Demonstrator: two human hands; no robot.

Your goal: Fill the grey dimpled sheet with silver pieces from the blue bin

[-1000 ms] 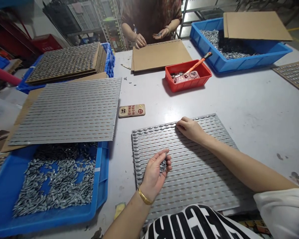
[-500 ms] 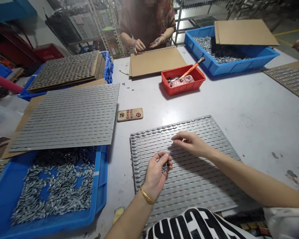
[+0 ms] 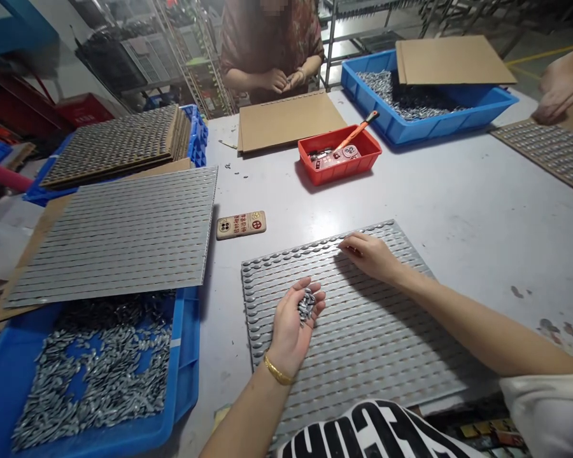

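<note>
A grey slotted board lies in front of me, with small leaf-shaped metal pieces set along its far rows and left edge. My left hand, a gold bangle at its wrist, is cupped palm up above the board around a loose heap of metal pieces. Over the far rows, my right hand has thumb and fingers pinched together at the end of the second row of pieces. Whatever lies between those fingertips is too small to make out.
Left stands a blue bin of metal pieces, partly covered by another slotted board. Beyond are a phone, a red tray with a knife and another blue bin. One co-worker sits opposite; another's hand is far right.
My left hand has opened up from a closer grip, showing the heap in its palm. My right hand has moved to the far rows. The opposite co-worker's hands have come together.
</note>
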